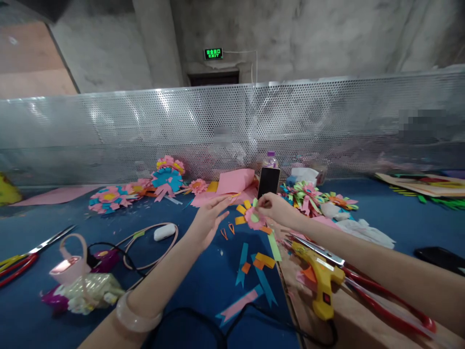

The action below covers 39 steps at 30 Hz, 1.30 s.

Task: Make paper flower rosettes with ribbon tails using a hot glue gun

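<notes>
A paper flower point(255, 219) with a pink middle, a light green centre and yellow and orange petals is at the centre of the table. My right hand point(278, 207) has its fingers pinched together at the flower's upper right edge, by a light green petal. To the left of the flower, my left hand point(209, 220) is held with its fingers apart. A small yellow-orange bit shows at its fingertips; whether it touches them I cannot tell. Below lie two small orange folded loops point(231, 229), blue paper strips point(242, 264) and orange paper pieces point(265, 260).
A yellow glue gun point(321, 278) and red-handled scissors point(329, 257) lie under my right forearm. A phone point(269, 182) stands behind the flower. Finished-looking paper flowers point(167, 179) sit at the back left. More scissors point(32, 254) and a cable point(177, 242) are on the left.
</notes>
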{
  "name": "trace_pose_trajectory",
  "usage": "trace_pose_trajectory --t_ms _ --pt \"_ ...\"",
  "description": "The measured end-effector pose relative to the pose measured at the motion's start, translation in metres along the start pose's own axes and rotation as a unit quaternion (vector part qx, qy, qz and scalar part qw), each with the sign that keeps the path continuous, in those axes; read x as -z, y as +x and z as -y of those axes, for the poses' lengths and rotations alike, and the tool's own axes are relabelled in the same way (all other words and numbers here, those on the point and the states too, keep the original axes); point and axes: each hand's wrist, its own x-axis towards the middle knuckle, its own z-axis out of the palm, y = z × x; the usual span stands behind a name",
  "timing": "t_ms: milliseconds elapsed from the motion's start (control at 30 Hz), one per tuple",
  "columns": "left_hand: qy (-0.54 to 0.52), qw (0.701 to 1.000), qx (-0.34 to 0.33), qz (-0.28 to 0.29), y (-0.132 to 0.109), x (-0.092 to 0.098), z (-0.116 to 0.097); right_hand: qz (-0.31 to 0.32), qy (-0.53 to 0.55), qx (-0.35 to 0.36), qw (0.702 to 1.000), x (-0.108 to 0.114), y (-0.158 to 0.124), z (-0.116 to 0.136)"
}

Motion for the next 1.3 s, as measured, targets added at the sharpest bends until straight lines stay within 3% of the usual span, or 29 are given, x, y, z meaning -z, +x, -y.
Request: trace_pose_trajectory --t_ms 200,367,600,733,933,1300 --pt "-0.108 0.986 0.087 0.088 -0.007 -0.009 0.001 -0.104 0.122 -0.032 0.987 0.012 -0.013 0.017" --pt "-0.156 0.975 0.108 0.118 -0.013 -0.017 0.007 -0.18 0.213 -0.053 0.959 0.008 -0.027 0.028" --pt "-0.129 0.981 0.082 0.118 -0.014 -0.019 0.008 -0.121 0.323 -0.132 0.929 0.007 -0.042 0.042" --pt "-0.064 0.993 0.038 0.091 -0.013 -0.016 0.0 -0.135 0.366 -0.164 0.906 0.019 -0.044 0.039" --pt "0.075 0.995 -0.067 0.002 -0.007 -0.007 -0.006 -0.17 0.396 -0.138 0.892 0.04 -0.047 0.034" --pt "0.135 0.983 -0.124 -0.008 -0.017 -0.016 0.0 -0.151 0.439 -0.121 0.878 0.025 -0.052 0.05"
